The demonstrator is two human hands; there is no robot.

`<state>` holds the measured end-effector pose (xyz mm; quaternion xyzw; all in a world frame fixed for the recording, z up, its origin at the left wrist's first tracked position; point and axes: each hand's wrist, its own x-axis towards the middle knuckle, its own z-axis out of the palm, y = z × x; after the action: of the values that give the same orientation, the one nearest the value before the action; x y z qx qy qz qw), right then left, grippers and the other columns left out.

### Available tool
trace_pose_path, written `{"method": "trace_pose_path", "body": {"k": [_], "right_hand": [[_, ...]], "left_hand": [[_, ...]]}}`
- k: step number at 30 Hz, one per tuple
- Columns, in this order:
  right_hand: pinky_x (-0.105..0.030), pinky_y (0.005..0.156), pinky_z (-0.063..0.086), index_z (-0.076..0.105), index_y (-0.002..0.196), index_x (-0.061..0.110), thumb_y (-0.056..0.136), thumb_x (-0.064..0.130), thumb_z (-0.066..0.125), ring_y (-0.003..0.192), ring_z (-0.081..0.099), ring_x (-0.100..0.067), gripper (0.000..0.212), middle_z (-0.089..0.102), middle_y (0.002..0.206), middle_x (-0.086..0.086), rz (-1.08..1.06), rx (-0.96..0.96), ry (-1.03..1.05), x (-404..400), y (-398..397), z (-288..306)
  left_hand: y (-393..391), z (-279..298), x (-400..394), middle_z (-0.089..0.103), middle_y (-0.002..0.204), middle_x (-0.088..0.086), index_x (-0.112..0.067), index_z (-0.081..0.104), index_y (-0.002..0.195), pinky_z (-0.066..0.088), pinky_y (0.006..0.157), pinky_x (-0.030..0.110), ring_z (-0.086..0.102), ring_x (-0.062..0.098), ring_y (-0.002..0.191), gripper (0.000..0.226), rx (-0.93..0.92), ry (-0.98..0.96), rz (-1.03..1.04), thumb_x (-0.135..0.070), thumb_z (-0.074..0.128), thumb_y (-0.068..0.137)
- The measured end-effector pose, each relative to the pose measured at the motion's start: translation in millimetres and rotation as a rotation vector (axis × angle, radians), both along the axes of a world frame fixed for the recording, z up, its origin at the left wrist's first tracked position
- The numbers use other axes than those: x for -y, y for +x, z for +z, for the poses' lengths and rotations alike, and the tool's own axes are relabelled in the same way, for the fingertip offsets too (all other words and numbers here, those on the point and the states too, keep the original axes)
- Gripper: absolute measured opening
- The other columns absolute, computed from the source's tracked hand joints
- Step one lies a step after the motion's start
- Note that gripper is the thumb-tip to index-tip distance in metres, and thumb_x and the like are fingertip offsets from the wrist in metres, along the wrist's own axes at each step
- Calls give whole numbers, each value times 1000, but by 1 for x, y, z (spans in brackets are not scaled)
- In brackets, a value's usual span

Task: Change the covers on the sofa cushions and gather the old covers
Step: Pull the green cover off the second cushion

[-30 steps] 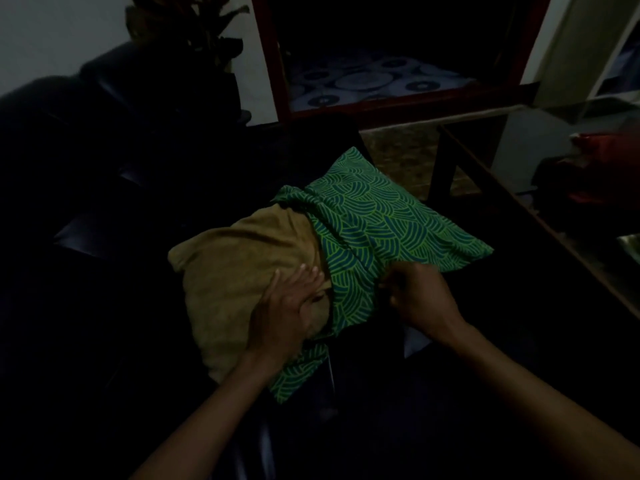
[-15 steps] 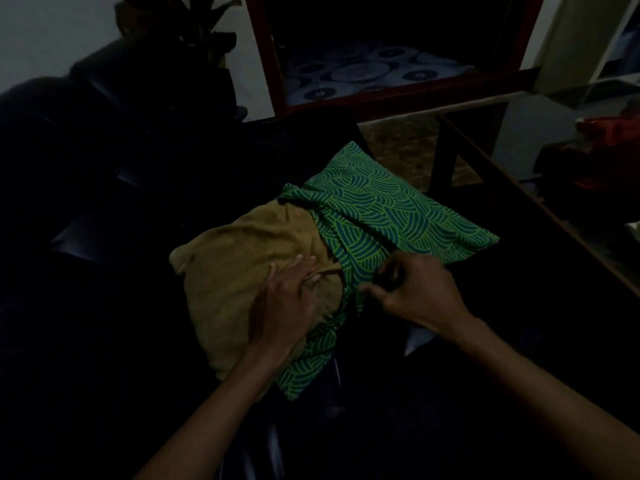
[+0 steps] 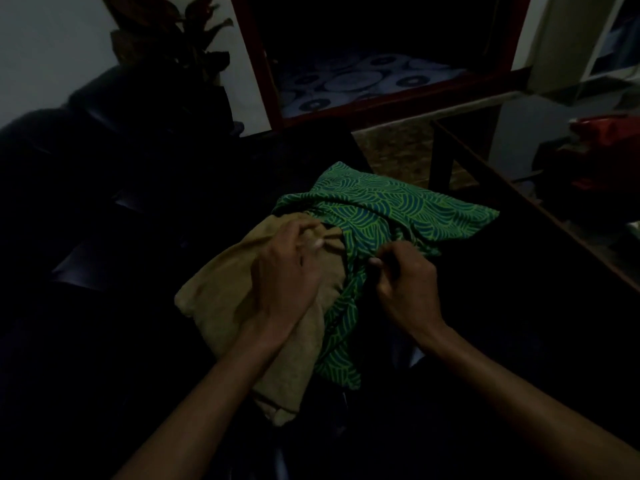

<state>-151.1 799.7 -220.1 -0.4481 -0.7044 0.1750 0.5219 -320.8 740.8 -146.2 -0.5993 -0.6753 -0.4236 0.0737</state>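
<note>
No legible text, label, brand, number or sign found; scene too dim, only wave pattern seen on green cover (image 3: pixel 391 209).

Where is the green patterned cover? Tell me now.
In the head view, the green patterned cover lies centre-right on the dark sofa, half over the tan cushion, its edge pinched by the right hand.
</note>
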Motion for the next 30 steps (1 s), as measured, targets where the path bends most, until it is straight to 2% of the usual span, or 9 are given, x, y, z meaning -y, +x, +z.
{"method": "trace_pose_path", "body": {"k": [3, 5, 7, 11, 13, 15, 19, 24, 30], "right_hand": [[-19, 65, 33, 62, 85, 8, 84, -2, 74, 70, 43, -1, 16, 60, 79, 0, -24, -33, -16, -3, 0, -6], [-14, 67, 33, 64, 86, 7, 84, -4, 72, 71, 47, -2, 15, 62, 81, -1, -28, -65, -13, -3, 0, -6], [-7, 70, 35, 65, 88, 7, 84, -5, 72, 73, 50, -3, 14, 63, 83, -1, -30, -100, -16, -2, -1, -3], [-5, 76, 38, 66, 89, 8, 87, 0, 72, 77, 54, -6, 10, 65, 87, -2, -45, -138, -14, 3, -4, 5], [-21, 77, 48, 65, 89, 14, 88, 11, 73, 80, 59, -9, 9, 65, 88, 4, -72, -194, -89, 8, -7, 9], [-31, 73, 47, 60, 91, 24, 86, 30, 77, 84, 60, -8, 19, 63, 91, 11, -145, -224, -186, 17, -8, 11], [-25, 70, 43, 61, 101, 32, 75, 50, 84, 88, 57, -1, 39, 61, 99, 16, -123, -96, -238, 29, -14, 9], [-33, 72, 56, 71, 99, 21, 79, 12, 81, 77, 67, -14, 25, 72, 94, 3, -62, -112, -219, 3, -8, -1], [-15, 69, 38, 76, 88, 17, 73, -4, 69, 77, 66, -14, 27, 74, 89, -2, -219, -78, -290, -44, 33, -5]], "left_hand": [[25, -21, 30, 60, 117, 3, -17, 61, 114, 44, 80, 23, 57, 19, 101, 26, -115, -48, -51, -26, 69, 91], [33, -41, 40, 54, 134, -1, -21, 59, 128, 44, 104, 40, 52, 21, 125, 44, -205, -154, -85, -36, 70, 87], [29, -55, 35, 43, 151, -1, -22, 49, 140, 33, 115, 54, 38, 22, 143, 63, -321, -214, 7, -41, 72, 84], [4, -50, 11, 58, 139, -6, -26, 64, 129, 51, 93, 44, 58, 19, 123, 52, -220, -133, -59, -24, 77, 79], [-7, -39, 1, 68, 124, -6, -23, 73, 119, 55, 86, 40, 64, 18, 111, 46, -189, -70, -145, -9, 73, 75], [-12, -28, -4, 72, 116, -5, -21, 76, 115, 55, 85, 36, 67, 18, 106, 54, -201, -60, -180, 7, 71, 69], [-10, -10, -10, 75, 112, -2, -19, 77, 114, 53, 85, 30, 69, 20, 101, 58, -202, -60, -197, 11, 68, 65], [3, -3, -13, 76, 107, 1, -17, 79, 108, 56, 83, 32, 70, 20, 100, 50, -200, -21, -230, 10, 70, 66], [-10, -5, 3, 75, 110, -2, -16, 79, 106, 53, 91, 25, 69, 14, 104, 52, -235, 15, -306, 13, 63, 66]]}}
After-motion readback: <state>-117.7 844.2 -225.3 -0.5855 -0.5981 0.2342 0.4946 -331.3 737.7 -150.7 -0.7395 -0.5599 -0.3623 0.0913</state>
